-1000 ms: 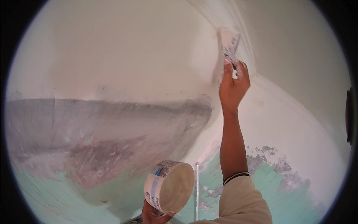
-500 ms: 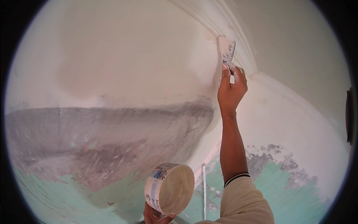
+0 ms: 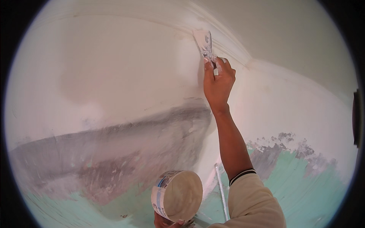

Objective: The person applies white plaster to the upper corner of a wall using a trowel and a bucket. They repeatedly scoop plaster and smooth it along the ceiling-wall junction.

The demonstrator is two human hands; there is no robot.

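Observation:
Raised high, my right hand [image 3: 219,81] pinches a putty knife [image 3: 203,41] by its handle. White filler smears the blade, my fingertips and the handle. The blade lies against the upper wall [image 3: 129,57], just under the moulded cornice [image 3: 224,38]. Low in the view, my left hand [image 3: 167,223] grips a round tub [image 3: 182,195] from beneath, mostly cut off by the lower edge. The tub is tilted with its mouth facing me, and pale filler coats its inside.
The wall carries a grey-mauve patched band [image 3: 114,152] above green paint [image 3: 292,182]. A thin white strip [image 3: 221,192] runs up near the room's corner. A dark object [image 3: 356,117] shows at the right rim.
My right hand and the putty knife have moved left and slightly up along the cornice. The view has tilted, and the tub sits slightly farther right and lower.

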